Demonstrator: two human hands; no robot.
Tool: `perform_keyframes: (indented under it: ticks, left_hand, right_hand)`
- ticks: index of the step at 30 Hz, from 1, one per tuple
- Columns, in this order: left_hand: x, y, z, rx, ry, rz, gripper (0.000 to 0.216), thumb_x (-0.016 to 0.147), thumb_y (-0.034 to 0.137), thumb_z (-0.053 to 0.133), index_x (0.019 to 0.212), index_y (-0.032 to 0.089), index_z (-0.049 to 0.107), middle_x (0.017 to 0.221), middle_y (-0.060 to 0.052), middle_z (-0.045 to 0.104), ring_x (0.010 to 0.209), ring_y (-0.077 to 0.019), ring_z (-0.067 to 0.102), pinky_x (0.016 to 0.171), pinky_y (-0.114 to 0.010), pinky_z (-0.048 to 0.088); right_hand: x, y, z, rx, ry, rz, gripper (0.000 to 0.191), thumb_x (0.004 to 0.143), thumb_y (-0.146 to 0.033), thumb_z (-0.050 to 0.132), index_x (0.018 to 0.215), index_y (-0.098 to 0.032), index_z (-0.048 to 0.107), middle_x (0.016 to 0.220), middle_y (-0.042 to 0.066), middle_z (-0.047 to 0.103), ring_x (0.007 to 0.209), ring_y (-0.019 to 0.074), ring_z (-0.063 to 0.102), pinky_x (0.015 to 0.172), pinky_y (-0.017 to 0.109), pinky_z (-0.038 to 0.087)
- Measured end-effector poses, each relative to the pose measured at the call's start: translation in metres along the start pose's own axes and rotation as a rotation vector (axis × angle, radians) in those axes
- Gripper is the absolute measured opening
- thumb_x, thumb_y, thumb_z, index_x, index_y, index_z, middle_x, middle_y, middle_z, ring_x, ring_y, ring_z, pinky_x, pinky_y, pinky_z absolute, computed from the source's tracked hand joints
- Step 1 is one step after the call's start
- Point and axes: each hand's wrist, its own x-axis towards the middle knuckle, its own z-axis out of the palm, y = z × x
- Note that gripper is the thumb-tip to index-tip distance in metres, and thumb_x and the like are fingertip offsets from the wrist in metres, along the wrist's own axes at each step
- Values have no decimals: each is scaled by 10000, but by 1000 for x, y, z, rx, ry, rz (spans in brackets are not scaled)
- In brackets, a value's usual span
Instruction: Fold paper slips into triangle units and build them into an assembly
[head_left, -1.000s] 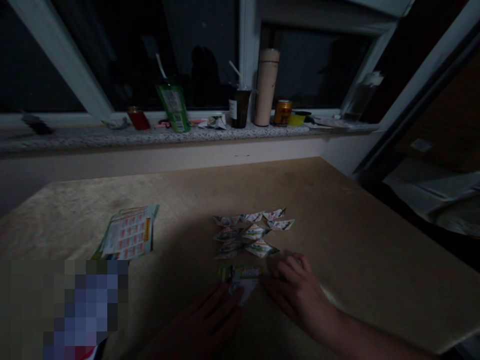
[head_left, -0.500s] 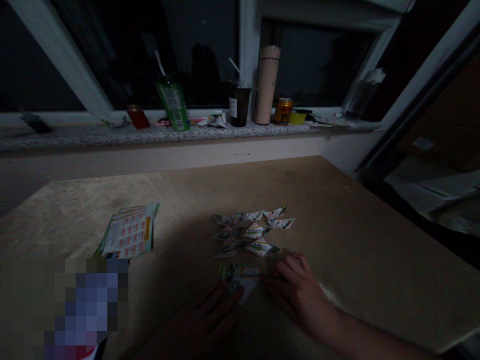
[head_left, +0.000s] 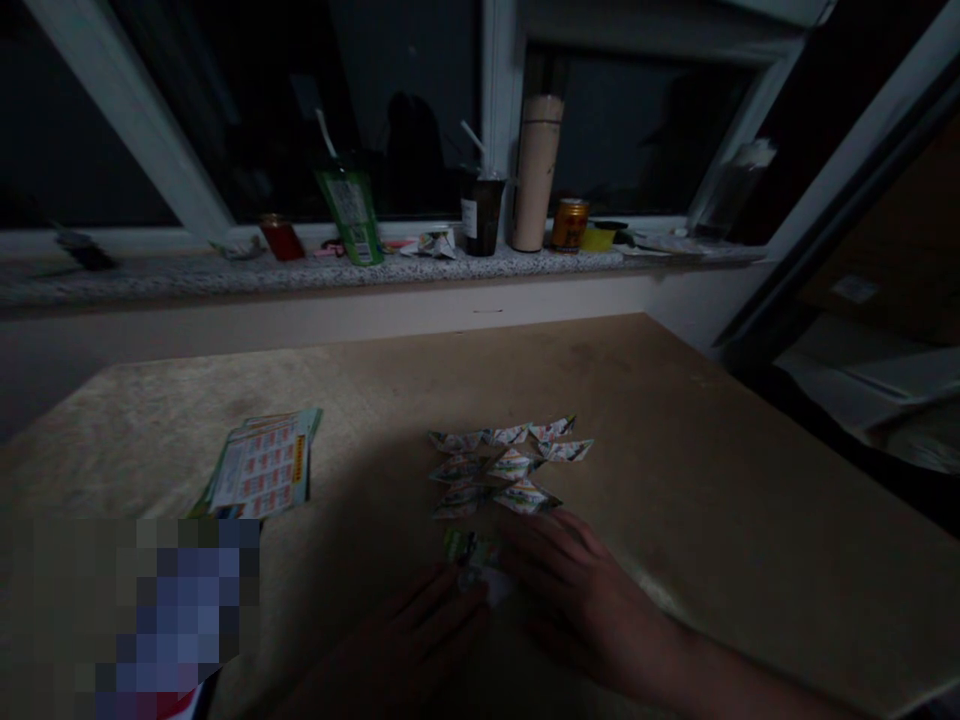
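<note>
A partly folded printed leaflet [head_left: 469, 548] lies on the table between my hands, its upper edge green and its lower part whitish. My left hand [head_left: 420, 625] rests flat at its lower left, fingers stretched and touching the paper. My right hand [head_left: 574, 590] reaches over the right part, fingers extended and covering that side. Just beyond, several small folded paper boats [head_left: 514, 463] stand in rows. The lower edge of the leaflet is dim and partly hidden by my fingers.
On the left of the table [head_left: 660, 400] lies a stack of printed leaflets [head_left: 262, 465], with a pixelated patch below it. Along the windowsill [head_left: 420, 268] stand a green pouch [head_left: 352, 215], a dark cup with a straw [head_left: 481, 215], a pink flask [head_left: 538, 175] and an orange can [head_left: 570, 225].
My right hand has moved left and its fingers have straightened from a curl, now covering the leaflet's right side. My left hand stays nearly in place.
</note>
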Motion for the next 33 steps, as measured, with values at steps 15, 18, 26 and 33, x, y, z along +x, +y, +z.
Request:
perform_keyframes:
  ticks: [15, 18, 26, 33]
  left_hand:
    - [-2, 11, -20, 107, 46, 17, 573, 829, 90, 534, 1378, 193, 407, 1412, -66, 459, 1284, -280, 417, 1046, -461, 372]
    - [-3, 10, -18, 138, 42, 23, 596, 826, 133, 571, 1391, 185, 388, 1426, -66, 440, 1284, -297, 412, 1049, -469, 365]
    - [-11, 4, -7, 159, 149, -17, 625, 845, 361, 620, 1398, 196, 379, 1418, -81, 454, 1268, -284, 423, 1059, -442, 327]
    - [-13, 1, 2, 216, 247, -17, 606, 850, 374, 595, 1383, 173, 391, 1395, -83, 485, 1209, -255, 473, 1031, -376, 348]
  right_hand:
    - [-1, -5, -4, 13, -97, -109, 362, 921, -223, 454, 1264, -130, 519, 1284, 92, 571, 1307, 204, 374, 1148, 468, 163]
    - [-3, -4, 4, -28, -19, -138, 305, 933, -236, 458, 1206, -148, 560, 1223, 75, 614, 1281, 191, 410, 1156, 465, 140]
    - [-9, -5, 10, -171, 36, -231, 246, 956, -250, 445, 1120, -165, 608, 1147, 49, 658, 1209, 182, 477, 1160, 445, 125]
    - [-12, -12, 12, -134, 37, -238, 242, 938, -230, 453, 1110, -185, 617, 1084, 38, 680, 1133, 181, 528, 1150, 422, 173]
